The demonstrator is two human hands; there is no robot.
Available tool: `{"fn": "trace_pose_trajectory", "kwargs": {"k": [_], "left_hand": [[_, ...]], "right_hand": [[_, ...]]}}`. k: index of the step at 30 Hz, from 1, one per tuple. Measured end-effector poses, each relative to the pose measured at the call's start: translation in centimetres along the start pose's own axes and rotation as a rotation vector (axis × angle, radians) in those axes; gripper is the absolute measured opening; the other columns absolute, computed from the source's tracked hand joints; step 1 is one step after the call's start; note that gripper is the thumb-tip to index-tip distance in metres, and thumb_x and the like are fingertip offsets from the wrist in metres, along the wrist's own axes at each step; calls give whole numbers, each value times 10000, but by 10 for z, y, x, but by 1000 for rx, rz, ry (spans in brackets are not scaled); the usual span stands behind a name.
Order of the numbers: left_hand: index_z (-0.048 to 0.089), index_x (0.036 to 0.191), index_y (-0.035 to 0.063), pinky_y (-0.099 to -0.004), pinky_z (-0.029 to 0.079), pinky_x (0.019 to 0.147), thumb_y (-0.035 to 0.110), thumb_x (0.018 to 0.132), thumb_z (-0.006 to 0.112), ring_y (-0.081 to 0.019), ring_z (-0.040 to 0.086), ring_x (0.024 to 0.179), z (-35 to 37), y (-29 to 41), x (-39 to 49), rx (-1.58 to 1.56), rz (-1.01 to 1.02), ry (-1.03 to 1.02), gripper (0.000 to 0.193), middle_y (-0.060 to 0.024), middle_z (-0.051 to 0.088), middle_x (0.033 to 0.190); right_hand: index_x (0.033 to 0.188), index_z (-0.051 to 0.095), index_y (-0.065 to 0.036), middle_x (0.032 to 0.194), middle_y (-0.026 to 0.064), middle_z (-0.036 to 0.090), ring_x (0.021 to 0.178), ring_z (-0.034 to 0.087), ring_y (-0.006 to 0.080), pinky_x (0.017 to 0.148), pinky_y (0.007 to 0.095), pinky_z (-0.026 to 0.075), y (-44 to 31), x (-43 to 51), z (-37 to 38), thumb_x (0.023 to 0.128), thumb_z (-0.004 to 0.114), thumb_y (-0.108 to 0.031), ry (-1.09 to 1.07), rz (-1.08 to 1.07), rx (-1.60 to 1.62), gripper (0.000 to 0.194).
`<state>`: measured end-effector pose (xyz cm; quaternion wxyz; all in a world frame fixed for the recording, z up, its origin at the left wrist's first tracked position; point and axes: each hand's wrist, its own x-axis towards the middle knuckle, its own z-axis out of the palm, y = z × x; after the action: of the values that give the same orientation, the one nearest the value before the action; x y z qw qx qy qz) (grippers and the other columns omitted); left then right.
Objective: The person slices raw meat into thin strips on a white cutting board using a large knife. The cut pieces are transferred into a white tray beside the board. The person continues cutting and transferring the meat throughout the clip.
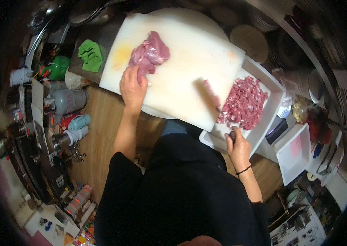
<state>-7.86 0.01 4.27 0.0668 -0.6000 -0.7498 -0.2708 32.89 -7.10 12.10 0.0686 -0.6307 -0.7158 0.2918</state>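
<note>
A large piece of raw meat point(153, 50) lies on the left part of a white cutting board point(185, 58). My left hand point(132, 87) has its fingers and thumb around the lower end of that piece. Lower right, my right hand point(239, 147) grips the dark handle of a knife point(232, 134). The blade is blurred and its outline is hard to make out. A narrow strip of meat point(211, 93) shows near the board's right edge, perhaps against the blade. Beyond that edge, a heap of small cut meat pieces point(245, 103) sits in a white plastic tray point(267, 130).
A green cloth point(90, 55) lies on the dark surface left of the board. Under the board is a round white block point(188, 13). At right are a second white tray point(293, 153), a dark phone-like object point(276, 131) and stacked plates point(248, 43). Gas cylinders point(70, 101) stand at left.
</note>
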Motion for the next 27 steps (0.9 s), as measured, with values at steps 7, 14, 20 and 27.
{"fn": "trace_pose_trajectory", "kwargs": {"k": [7,14,20,27], "left_hand": [[718,1168,17,-424,568,907,-60,870,582,-326,687,1070,-14,7,22,-94,37,26,336,-165,678,1161],[685,1217,-20,-272,544,840,47,987,675,-136,669,927,-75,69,47,-574,-199,-182,240,-61,717,1078],[686,1182,16,-230,508,593,96,986,710,-79,608,667,-41,139,-5,-1040,-615,-803,213,-31,687,959],[720,1102,4,-325,553,780,115,906,756,-214,681,866,19,113,-46,-599,-116,-543,228,-104,711,958]], "right_hand": [[1130,585,-53,705,8,568,507,523,123,459,287,423,69,-9,21,1056,635,-260,24,584,960,225],[1219,567,-88,760,86,633,564,602,187,519,341,499,88,-24,40,1048,641,-232,421,444,822,235],[1414,563,-86,980,178,720,829,717,282,748,376,555,86,-21,32,977,704,-170,462,214,-2,467],[1295,609,-21,809,60,610,730,574,143,679,308,494,77,-24,26,980,729,-165,376,302,515,367]]}}
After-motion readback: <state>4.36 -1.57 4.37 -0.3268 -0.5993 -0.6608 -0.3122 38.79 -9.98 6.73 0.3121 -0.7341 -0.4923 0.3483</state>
